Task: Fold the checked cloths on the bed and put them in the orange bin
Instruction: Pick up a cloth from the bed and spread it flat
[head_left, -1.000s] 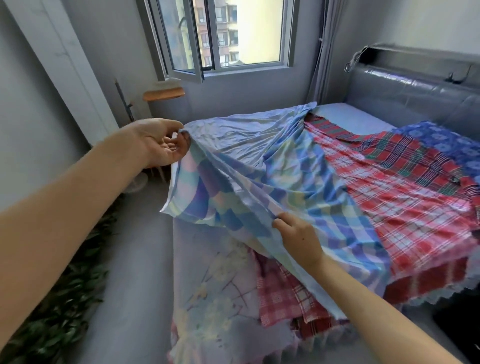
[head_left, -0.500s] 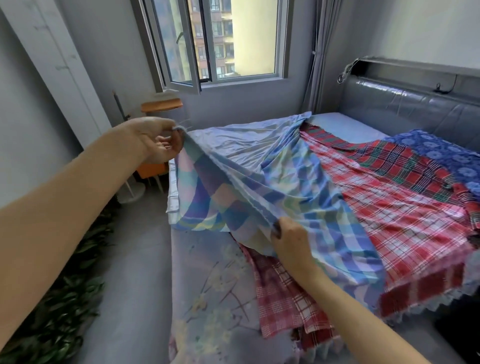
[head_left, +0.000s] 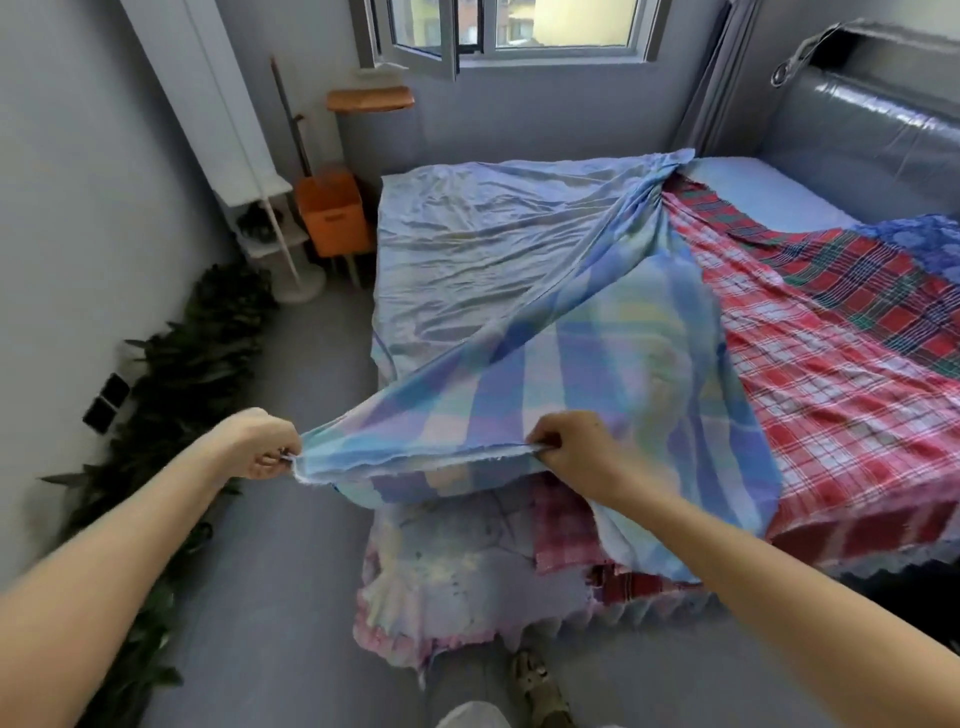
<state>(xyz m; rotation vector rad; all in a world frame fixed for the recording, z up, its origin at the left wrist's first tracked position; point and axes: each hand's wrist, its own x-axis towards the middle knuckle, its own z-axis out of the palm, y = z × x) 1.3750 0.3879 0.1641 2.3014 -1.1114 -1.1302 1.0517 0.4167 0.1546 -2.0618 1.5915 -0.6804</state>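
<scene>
Bed (head_left: 753, 192), perhaps four cloths (head_left: 597, 374), two hands (head_left: 262, 441)

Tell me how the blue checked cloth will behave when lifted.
Likely floppy: the blue checked cloth drapes and creases from the edge the left hand and right hand pinch. Probably light, since pinches alone lift it. It may drag the red checked cloth beneath where they overlap.

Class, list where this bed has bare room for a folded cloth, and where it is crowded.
Free: the smooth pale blue bed strip between the grey padded headboard and the red checked cloths; the wrinkled pale blue stretch beside the orange bin. Crowded: the right half under those cloths, the near edge under the held blue checked cloth.
</scene>
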